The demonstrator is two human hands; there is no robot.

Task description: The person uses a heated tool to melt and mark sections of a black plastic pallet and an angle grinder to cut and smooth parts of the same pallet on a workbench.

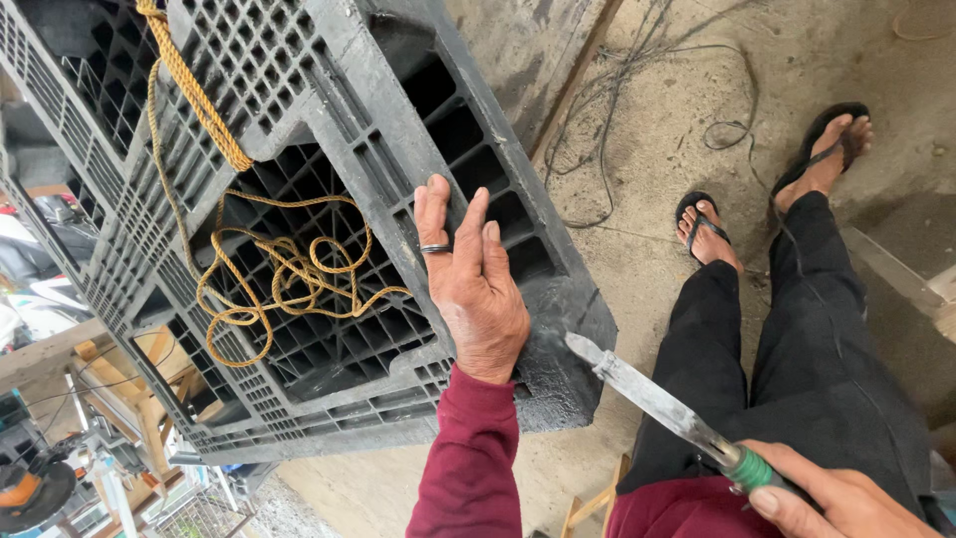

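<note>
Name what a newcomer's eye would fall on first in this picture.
The big black pallet tilted at upper left, with yellow rope tangled across its grid. The left hand lies flat on its edge at centre. At lower right the right hand grips a knife, its blade pointing at the pallet.

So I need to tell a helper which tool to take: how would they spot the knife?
Start at the big black pallet with yellow rope tangled on it. Off its lower right corner, the right hand grips a knife above black trousers. It is the only long, dull grey blade, with a green handle.
</note>
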